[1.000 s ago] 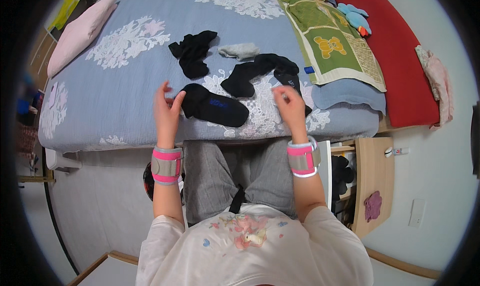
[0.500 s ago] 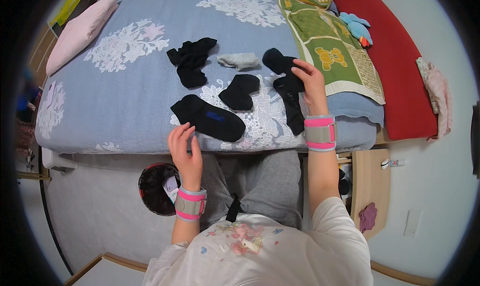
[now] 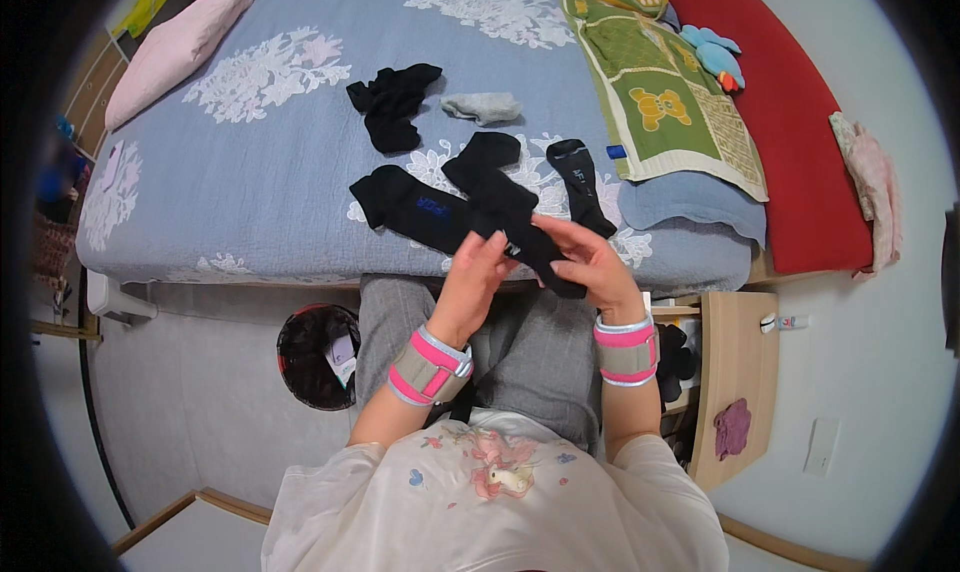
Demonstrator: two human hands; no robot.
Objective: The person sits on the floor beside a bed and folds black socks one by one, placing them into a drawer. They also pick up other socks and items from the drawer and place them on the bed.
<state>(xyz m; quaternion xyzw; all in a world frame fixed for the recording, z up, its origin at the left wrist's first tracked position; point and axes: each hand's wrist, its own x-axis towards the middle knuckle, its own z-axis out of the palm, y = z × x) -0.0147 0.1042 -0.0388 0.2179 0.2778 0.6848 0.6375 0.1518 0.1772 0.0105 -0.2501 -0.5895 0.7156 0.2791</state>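
Note:
Both hands hold a black sock [image 3: 507, 200] at the bed's front edge. My left hand [image 3: 474, 282] pinches its near side, while the fingers of my right hand [image 3: 592, 264] close around its right end. Just left of it, a flat black sock with a blue mark [image 3: 402, 204] lies partly covered. Behind the held sock sits a folded black sock [image 3: 484, 153]. To the right, another black sock [image 3: 580, 187] lies lengthwise by itself. A crumpled bunch of black socks [image 3: 393, 109] and a folded light grey sock [image 3: 482, 107] are farther back.
The socks lie on a blue floral bedspread [image 3: 270, 187]. A green bear-patterned cloth [image 3: 665, 112] and a blue plush toy [image 3: 715, 57] are at right, a pink pillow [image 3: 180, 52] at far left. Below are a lined bin [image 3: 300, 367] and an opened drawer [image 3: 740, 382] at my right.
My right hand has picked up a black sock from the right and brought it toward me, leftward. My left hand has moved right and taken hold of it too.

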